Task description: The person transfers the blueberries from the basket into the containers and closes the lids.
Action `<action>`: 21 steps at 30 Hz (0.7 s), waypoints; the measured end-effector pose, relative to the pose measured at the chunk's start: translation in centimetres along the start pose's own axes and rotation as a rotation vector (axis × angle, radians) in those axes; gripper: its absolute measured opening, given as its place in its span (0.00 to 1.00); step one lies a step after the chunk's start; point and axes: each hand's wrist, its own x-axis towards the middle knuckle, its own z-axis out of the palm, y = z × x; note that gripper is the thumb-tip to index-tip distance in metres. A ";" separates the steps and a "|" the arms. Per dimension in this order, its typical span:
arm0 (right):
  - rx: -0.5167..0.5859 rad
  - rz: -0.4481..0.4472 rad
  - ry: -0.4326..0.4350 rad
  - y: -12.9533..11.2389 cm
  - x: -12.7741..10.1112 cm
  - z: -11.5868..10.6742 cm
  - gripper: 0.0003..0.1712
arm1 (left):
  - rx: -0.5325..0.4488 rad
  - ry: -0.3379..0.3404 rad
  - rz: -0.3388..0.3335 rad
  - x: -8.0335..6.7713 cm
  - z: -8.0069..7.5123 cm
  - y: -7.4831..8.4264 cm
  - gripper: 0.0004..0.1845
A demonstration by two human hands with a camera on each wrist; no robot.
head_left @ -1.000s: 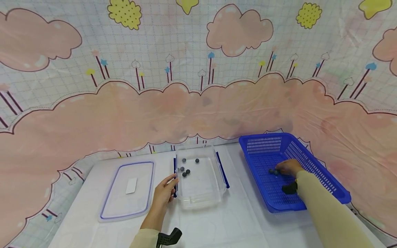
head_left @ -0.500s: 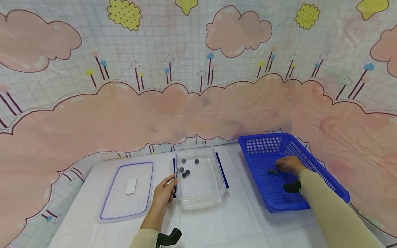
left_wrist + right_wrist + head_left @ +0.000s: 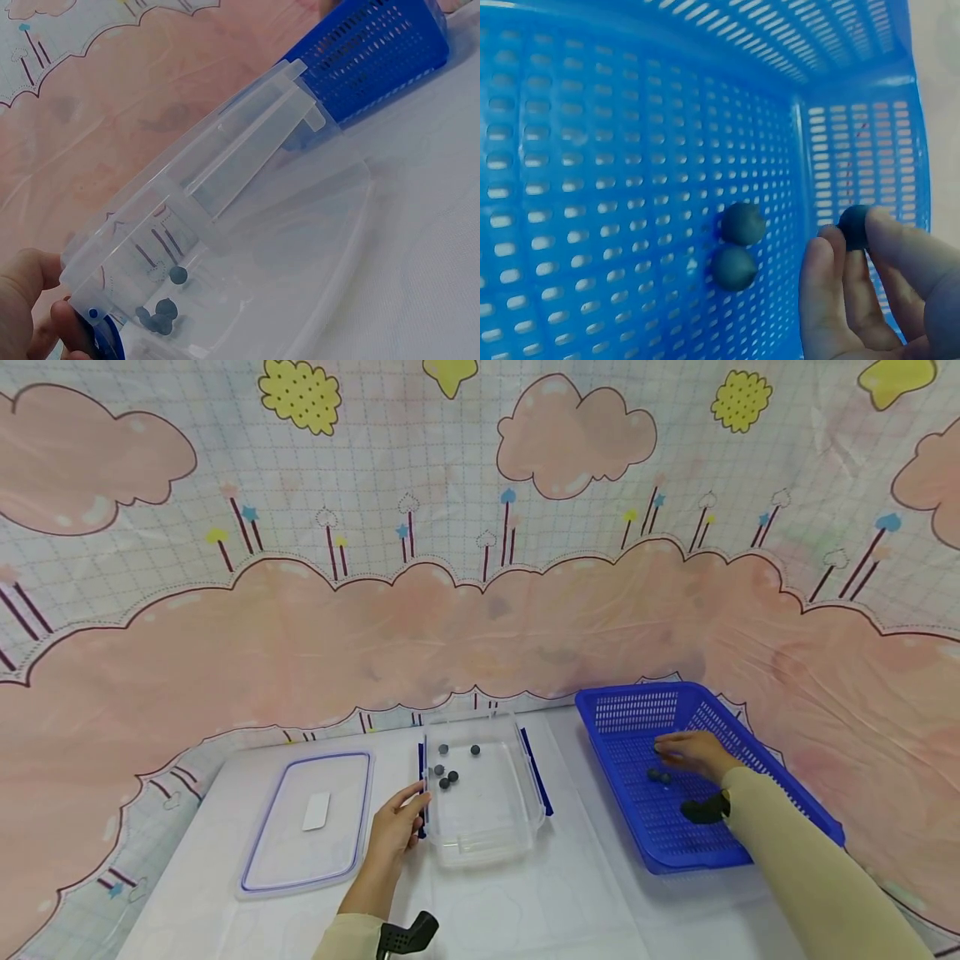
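My right hand (image 3: 686, 752) is over the blue basket (image 3: 787, 802) and pinches a small dark ball (image 3: 853, 226) between thumb and fingertips (image 3: 819, 259). Two more dark balls (image 3: 737, 246) lie side by side on the basket floor (image 3: 592, 187), seen also as dark balls (image 3: 658, 775) just left of the hand. My left hand (image 3: 397, 827) grips the left side of a clear plastic box (image 3: 517, 827), at its blue latch (image 3: 105, 334). Several dark balls (image 3: 447, 768) lie in the box's far left part.
A clear lid with a blue rim (image 3: 309, 818) lies flat on the white table (image 3: 570, 902), left of the box. A pink cloud-print cloth (image 3: 480, 610) hangs behind the table. Black wrist mounts show at both sleeves.
My right hand has lifted a dark ball off the basket floor and moved slightly up and left. The left hand and the box have stayed put.
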 end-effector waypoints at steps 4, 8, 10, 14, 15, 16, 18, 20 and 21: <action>-0.026 -0.035 0.017 -0.2 0.3 0.2 0.26 | 0.001 -0.001 -0.009 0.0 0.0 0.0 0.24; -0.054 -0.052 0.036 -0.4 0.6 0.4 0.26 | -0.002 -0.005 -0.006 0.0 0.0 0.0 0.24; -0.062 -0.060 0.029 -0.5 0.7 0.6 0.26 | -0.002 -0.005 -0.005 0.0 0.0 0.0 0.24; -0.074 -0.087 0.001 -0.9 0.5 1.1 0.27 | -0.003 -0.005 -0.004 0.0 0.0 0.0 0.24; -0.076 -0.095 -0.006 -1.1 0.4 1.3 0.27 | -0.002 -0.005 -0.004 -0.1 0.0 0.0 0.24; -0.070 -0.097 -0.004 -1.3 0.4 1.4 0.27 | -0.002 -0.005 -0.003 -0.1 0.0 0.0 0.24; -0.065 -0.104 0.001 -1.6 0.3 1.8 0.27 | 0.001 -0.006 -0.003 -0.1 0.0 0.0 0.24; -0.072 -0.117 -0.002 -1.9 0.2 2.2 0.27 | 0.003 -0.005 -0.004 0.0 0.0 0.0 0.24; -0.074 -0.128 -0.008 -2.0 0.2 2.4 0.27 | 0.004 -0.005 -0.005 -0.1 0.0 0.0 0.24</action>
